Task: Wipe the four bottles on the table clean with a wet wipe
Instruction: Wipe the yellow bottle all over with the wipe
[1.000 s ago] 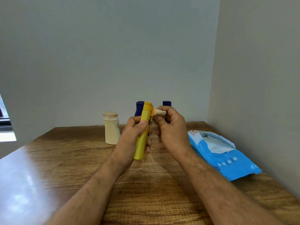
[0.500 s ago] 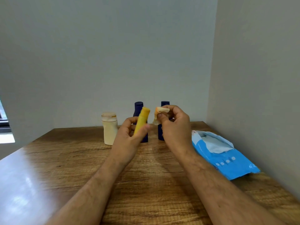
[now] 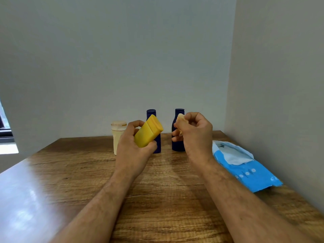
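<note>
Since a moment ago my hands have parted: left hand [image 3: 133, 146] grips the yellow bottle [image 3: 148, 131] tilted above the desk [image 3: 157, 190], right hand [image 3: 194, 134] pinches the wet wipe [image 3: 180, 118]. Loosening could drop it onto the blue bottles [image 3: 178, 137] near the far edge.

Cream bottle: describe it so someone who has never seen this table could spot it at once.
Look at the far edge of the wooden table, where three bottles stand in a row before the back wall. The cream bottle is the leftmost, partly hidden behind the left hand. Its pale colour and squat shape set it apart from the two taller dark blue bottles to its right.
</note>
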